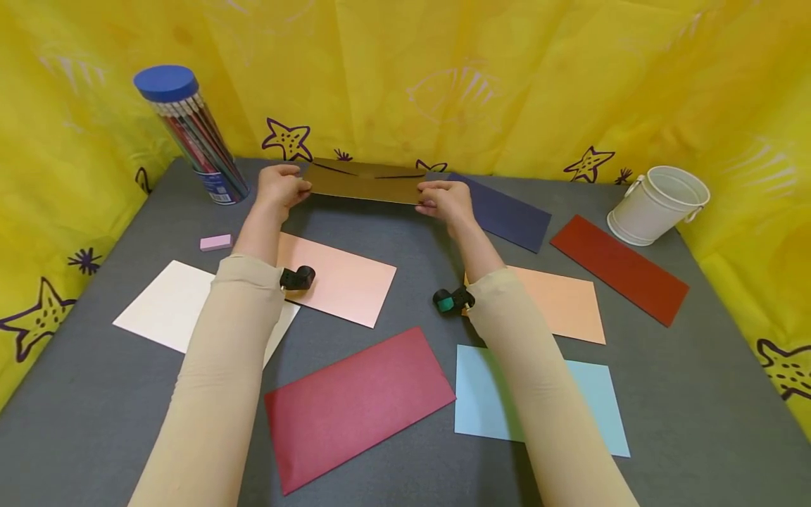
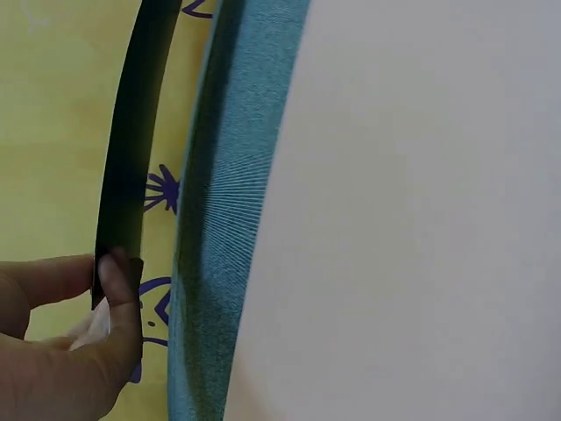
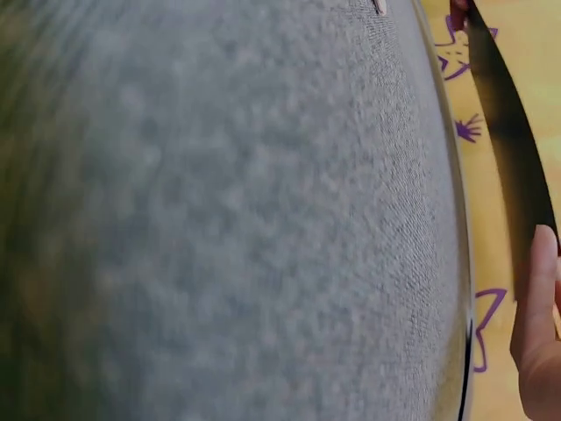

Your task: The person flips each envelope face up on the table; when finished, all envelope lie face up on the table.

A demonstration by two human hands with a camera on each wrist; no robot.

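In the head view, a flat brown envelope (image 1: 364, 184) is held up by both hands near the back edge of the table. Dark lines on its face look like flap edges. My left hand (image 1: 281, 189) pinches its left end; the left wrist view shows the thumb and fingers on the dark, slightly bowed envelope (image 2: 131, 149). At the opposite end, my right hand (image 1: 448, 202) pinches the near right corner. Behind that hand a navy envelope (image 1: 507, 211) lies on the table, partly covered. A pink envelope (image 1: 342, 278) lies below the left hand.
Around lie a white envelope (image 1: 171, 306), a crimson one (image 1: 361, 408), a light blue one (image 1: 488, 394), a peach one (image 1: 564, 303) and a red one (image 1: 621, 271). A pencil tub (image 1: 203, 141), an eraser (image 1: 216, 243) and a white bucket (image 1: 652, 208) stand near the yellow curtain (image 1: 380, 70).
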